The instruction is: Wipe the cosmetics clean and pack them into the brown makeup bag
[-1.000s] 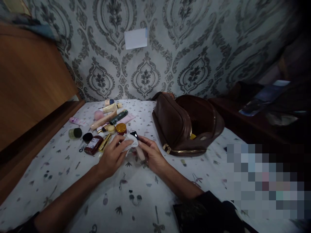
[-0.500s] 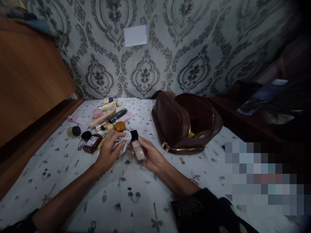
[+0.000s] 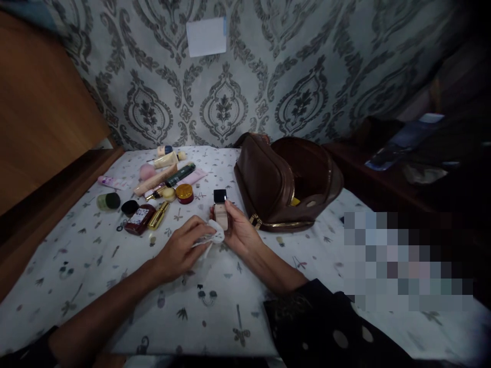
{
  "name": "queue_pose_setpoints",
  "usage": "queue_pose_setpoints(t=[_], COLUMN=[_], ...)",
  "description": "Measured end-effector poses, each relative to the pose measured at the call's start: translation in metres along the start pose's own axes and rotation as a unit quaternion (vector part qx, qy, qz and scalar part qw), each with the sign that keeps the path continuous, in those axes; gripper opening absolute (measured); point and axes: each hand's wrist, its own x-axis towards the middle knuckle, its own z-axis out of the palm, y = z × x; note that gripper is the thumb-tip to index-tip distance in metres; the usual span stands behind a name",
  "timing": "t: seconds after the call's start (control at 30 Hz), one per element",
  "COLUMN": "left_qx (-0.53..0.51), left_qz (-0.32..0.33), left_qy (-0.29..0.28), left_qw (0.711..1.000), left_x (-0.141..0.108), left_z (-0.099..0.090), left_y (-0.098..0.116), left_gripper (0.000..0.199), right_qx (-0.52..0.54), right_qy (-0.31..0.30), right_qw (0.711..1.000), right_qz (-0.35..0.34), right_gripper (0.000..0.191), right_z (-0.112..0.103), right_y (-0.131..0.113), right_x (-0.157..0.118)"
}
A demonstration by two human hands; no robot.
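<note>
My right hand (image 3: pixel 242 227) is closed round a small foundation bottle (image 3: pixel 221 216) with beige contents and a black cap, held nearly upright above the sheet. Pinched in my left hand (image 3: pixel 184 246) is a crumpled white wipe (image 3: pixel 216 232), which meets the bottle's lower end. Left of the hands lie a gold tube (image 3: pixel 158 215), a dark red bottle (image 3: pixel 140 220) with a pale label and an amber jar with a gold lid (image 3: pixel 184 193). The brown leather bag (image 3: pixel 264 176) stands unzipped to the right of my right hand.
Several more cosmetics lie at the back left, among them a dark green tube (image 3: pixel 180 175), a pink tube (image 3: pixel 111 182) and a green jar (image 3: pixel 108 201). A wooden panel (image 3: pixel 46 112) borders the left side. Patterned wallpaper rises behind the printed sheet (image 3: pixel 126 286).
My left hand has moved the wipe from near the cap to the bottle's lower end. The bottle has turned more upright. The whole view has shifted slightly.
</note>
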Motion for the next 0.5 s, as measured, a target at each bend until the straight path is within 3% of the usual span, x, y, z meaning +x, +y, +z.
queue_pose_setpoints(t=[0.17,0.27,0.4,0.5], left_qx=[0.104,0.150,0.098,-0.030], left_qz=[0.065,0.060,-0.033,-0.176], left_qy=[-0.019,-0.002,0.078,0.196], left_qw=[0.992,0.987,0.992,0.964], left_x=[-0.004,-0.005,0.002,0.009], left_z=[0.005,0.005,-0.006,-0.017], left_y=[0.004,0.001,-0.005,-0.013], left_gripper=[0.026,0.027,0.021,0.014], right_qx=[-0.028,-0.055,-0.074,-0.101], right_qy=[0.003,-0.013,-0.030,-0.059], right_qw=[0.999,0.998,0.997,0.993], right_qz=[-0.033,-0.035,-0.010,0.023], right_gripper=[0.035,0.037,0.037,0.042], right_z=[0.002,0.005,0.008,0.009], right_y=[0.003,0.006,0.009,0.010], right_x=[-0.002,-0.005,-0.010,-0.013])
